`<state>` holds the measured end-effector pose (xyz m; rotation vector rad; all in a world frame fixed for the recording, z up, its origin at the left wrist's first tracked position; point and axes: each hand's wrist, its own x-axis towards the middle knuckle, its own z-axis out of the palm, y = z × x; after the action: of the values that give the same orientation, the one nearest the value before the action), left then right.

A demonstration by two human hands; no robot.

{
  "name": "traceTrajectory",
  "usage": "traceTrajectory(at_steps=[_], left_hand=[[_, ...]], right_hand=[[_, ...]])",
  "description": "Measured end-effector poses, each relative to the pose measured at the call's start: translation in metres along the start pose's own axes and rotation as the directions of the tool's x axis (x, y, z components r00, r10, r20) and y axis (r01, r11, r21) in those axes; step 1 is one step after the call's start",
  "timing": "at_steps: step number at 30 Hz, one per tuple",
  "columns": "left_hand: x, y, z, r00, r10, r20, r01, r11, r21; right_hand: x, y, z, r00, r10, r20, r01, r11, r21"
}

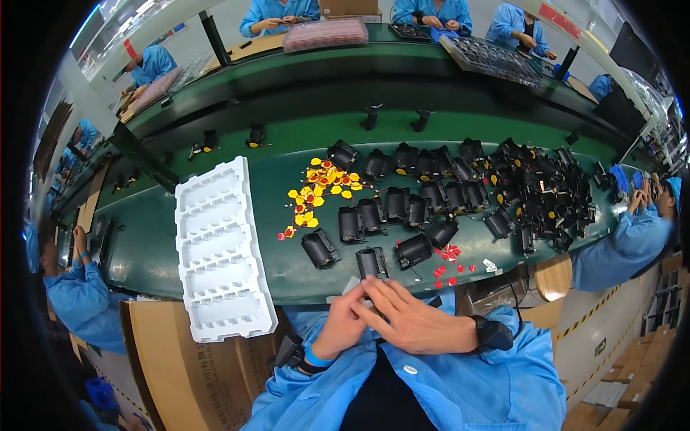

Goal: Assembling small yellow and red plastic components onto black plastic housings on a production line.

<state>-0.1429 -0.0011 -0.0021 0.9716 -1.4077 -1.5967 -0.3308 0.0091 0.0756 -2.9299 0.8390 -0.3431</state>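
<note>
My left hand (341, 322) and my right hand (417, 321) meet in front of the table's near edge. The right fingers reach across the left fingertips, and both sets are closed together. Whatever they pinch is hidden or too small to make out. A greyish flat piece (350, 286) shows beside the left fingertips. Just beyond the fingers lies a black plastic housing (371, 263), one of several similar black housings (413, 251). Yellow and red small pieces (310, 195) are heaped beyond them to the left. Red scraps (449, 253) lie to the right.
A white moulded tray (225, 248) overhangs the near edge at left. A dense pile of black parts (539, 190) covers the right side. Beyond runs a green conveyor belt (302, 129) carrying scattered black parts. Cardboard boxes (183, 359) stand below left. Co-workers in blue sit around.
</note>
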Motion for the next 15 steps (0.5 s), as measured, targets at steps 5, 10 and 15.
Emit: traceTrajectory(at_steps=[5, 10, 15], left_hand=[[0.001, 0.006, -0.009, 0.991, 0.133, 0.017, -0.133, 0.966, 0.223], [-0.007, 0.016, -0.017, 0.988, 0.122, -0.097, -0.087, 0.948, 0.306], [-0.026, 0.024, -0.060, 0.971, 0.056, -0.234, 0.054, 0.897, 0.439]], right_hand=[[0.013, 0.000, 0.000, 0.989, -0.113, -0.092, 0.101, 0.987, -0.126], [0.031, 0.002, -0.004, 0.981, -0.190, -0.047, 0.175, 0.958, -0.227], [0.068, 0.034, -0.049, 0.986, -0.159, 0.052, 0.160, 0.987, -0.002]])
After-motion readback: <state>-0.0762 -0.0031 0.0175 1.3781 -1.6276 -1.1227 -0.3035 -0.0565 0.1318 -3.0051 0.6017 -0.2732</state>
